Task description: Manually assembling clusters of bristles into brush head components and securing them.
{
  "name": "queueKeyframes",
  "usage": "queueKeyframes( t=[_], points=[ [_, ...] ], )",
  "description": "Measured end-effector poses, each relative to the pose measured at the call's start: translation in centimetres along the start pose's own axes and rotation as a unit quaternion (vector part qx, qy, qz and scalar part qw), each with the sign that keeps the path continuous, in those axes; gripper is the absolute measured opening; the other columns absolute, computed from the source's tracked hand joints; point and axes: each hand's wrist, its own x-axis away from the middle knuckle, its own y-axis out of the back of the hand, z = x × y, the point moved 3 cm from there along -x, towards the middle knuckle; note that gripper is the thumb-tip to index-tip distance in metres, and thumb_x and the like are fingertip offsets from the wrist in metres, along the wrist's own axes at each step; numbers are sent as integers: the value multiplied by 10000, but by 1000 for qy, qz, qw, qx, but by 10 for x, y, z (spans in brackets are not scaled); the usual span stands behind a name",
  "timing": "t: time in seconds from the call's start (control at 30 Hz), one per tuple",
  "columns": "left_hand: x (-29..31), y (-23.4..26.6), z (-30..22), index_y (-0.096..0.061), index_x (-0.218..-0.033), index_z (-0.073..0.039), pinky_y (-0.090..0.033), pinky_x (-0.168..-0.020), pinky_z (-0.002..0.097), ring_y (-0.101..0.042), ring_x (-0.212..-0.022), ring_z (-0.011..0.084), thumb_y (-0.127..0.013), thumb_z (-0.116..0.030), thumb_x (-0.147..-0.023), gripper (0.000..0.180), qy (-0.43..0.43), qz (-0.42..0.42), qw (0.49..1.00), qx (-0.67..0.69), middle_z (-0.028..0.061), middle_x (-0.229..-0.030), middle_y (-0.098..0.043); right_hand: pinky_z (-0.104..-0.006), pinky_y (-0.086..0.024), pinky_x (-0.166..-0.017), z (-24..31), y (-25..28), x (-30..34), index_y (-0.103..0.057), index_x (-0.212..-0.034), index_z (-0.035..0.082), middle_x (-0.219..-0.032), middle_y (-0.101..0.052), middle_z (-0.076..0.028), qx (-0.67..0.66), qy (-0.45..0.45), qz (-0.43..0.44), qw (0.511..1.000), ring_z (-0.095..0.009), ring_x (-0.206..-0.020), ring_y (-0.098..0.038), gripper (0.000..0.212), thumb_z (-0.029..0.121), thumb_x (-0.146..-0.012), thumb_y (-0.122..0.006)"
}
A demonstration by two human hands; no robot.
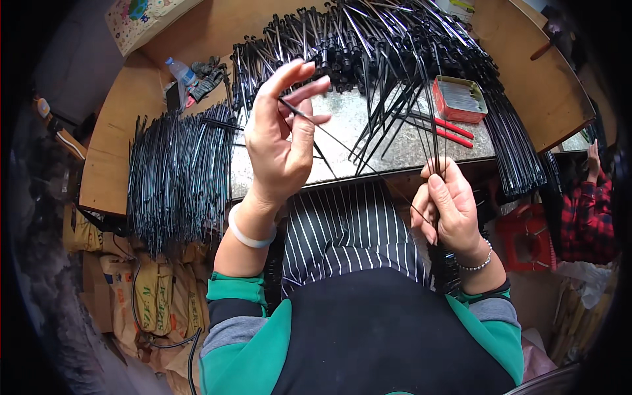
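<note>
My left hand (pixel 280 148) is raised over the table's front edge, its fingers curled around a thin black rod (pixel 291 107) that resembles an umbrella rib. From it a fine dark strand slants down toward my right hand (pixel 453 209). My right thumb and fingers pinch a bundle of thin black ribs (pixel 433 125), which fan out upward toward the heap behind. Several loose black ribs (pixel 376 125) lie on the pale tabletop (pixel 332 108) between my hands.
A heap of black frames (pixel 342 49) covers the table's back. Rod bundles (pixel 181 174) hang over the left edge, others (pixel 517 155) over the right. Red-handled pliers (pixel 454 135) lie by a red tin (pixel 459 108) of thin metal pieces. Another person's plaid sleeve (pixel 588 220) shows right.
</note>
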Motion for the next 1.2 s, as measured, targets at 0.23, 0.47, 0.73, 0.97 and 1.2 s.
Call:
queueKeyframes(
  t=[0.23, 0.47, 0.73, 0.97, 1.2],
  points=[
    [-26, -27, 5, -52, -1406, -91, -375, -994, 402, -405, -1218, 304, -843, -136, -585, 1142, -37, 7, 997, -69, 204, -1348, -318, -143, -276, -355, -2, -15, 8, -403, -1135, -35, -566, -488, -53, 51, -29, 126, 990, -21, -349, -323, 289, 201, -973, -357],
    [-28, -32, 6, -176, -1366, -56, -517, -821, 314, -618, -941, 209, -759, 6, -660, 918, -3, 12, 1000, -15, 169, -1104, -573, -153, -263, -368, 9, -15, 4, -407, -1247, -55, -586, -443, -2, 16, -25, 119, 992, -9, -406, -326, 350, 124, -947, -402],
    [34, -12, 36, -85, -1391, -85, -173, -1093, 461, -219, -1313, 349, -742, -205, -720, 946, -238, -166, 948, -135, 224, -1400, -191, -160, -244, -329, 37, -7, -9, -397, -1231, -96, -550, -370, 22, -82, -41, 104, 990, -11, -375, -282, 352, 127, -961, -353],
    [-10, -36, 72, -462, -1026, -7, -497, -771, 287, -607, -793, 182, -371, -184, -970, 206, 300, -125, 838, 439, 106, -843, -588, -181, -272, -394, 15, -3, -2, -479, -1154, -102, -540, -418, 22, 81, 27, 96, 992, -24, -404, -323, 326, 133, -933, -432],
    [-1, -57, 70, -505, -981, -8, -481, -784, 278, -600, -824, 144, -391, -126, -960, 165, 123, 63, 966, 218, 69, -834, -593, -353, -478, -568, -128, 62, 0, -569, -896, 8, -744, -622, -129, 466, 256, 11, 847, -304, -638, -603, 157, -60, -755, -557]
  ],
)
